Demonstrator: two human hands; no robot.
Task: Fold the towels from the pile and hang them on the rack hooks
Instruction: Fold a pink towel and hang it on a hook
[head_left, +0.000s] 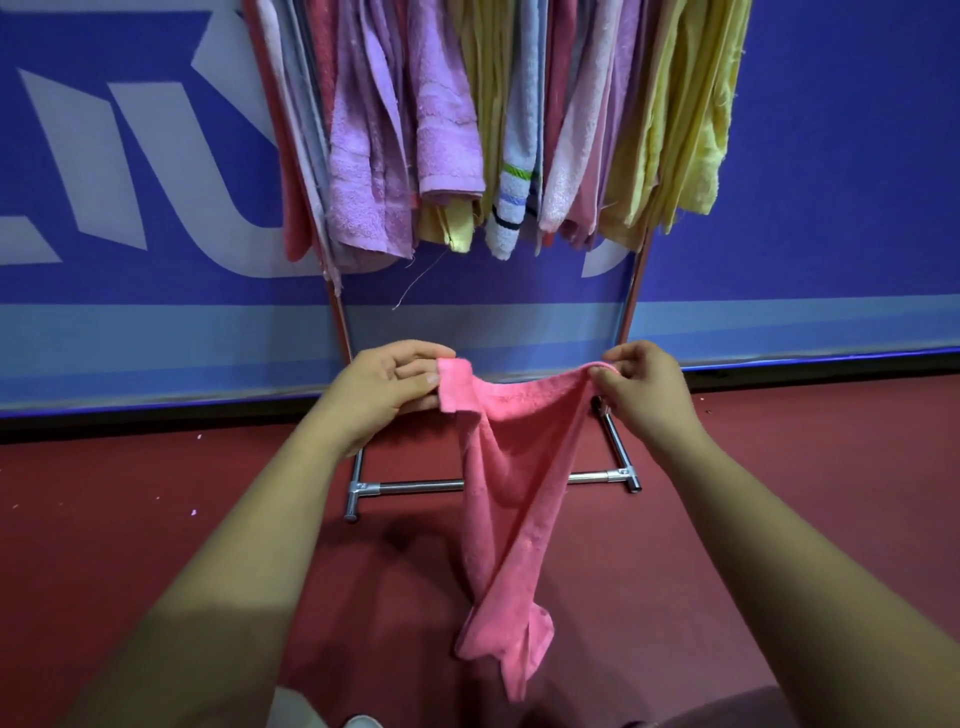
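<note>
A pink towel (511, 493) hangs in front of me, held up by its top edge. My left hand (387, 387) pinches its left corner and my right hand (641, 387) pinches its right corner, so the cloth sags between them and narrows to a twisted tail near the floor. Straight ahead stands the metal rack (415, 487), its chrome base bar partly behind the towel. Several towels hang from it: purple ones (363, 156), yellow ones (685, 130), a striped blue-white one (511, 208) and pale pink ones (576, 156). The hooks and the pile are out of view.
A blue wall banner (130, 182) with large white lettering runs behind the rack. The floor (156, 493) is dark red, with a few small specks on it. The rack's feet (352, 512) stick out toward me on the floor.
</note>
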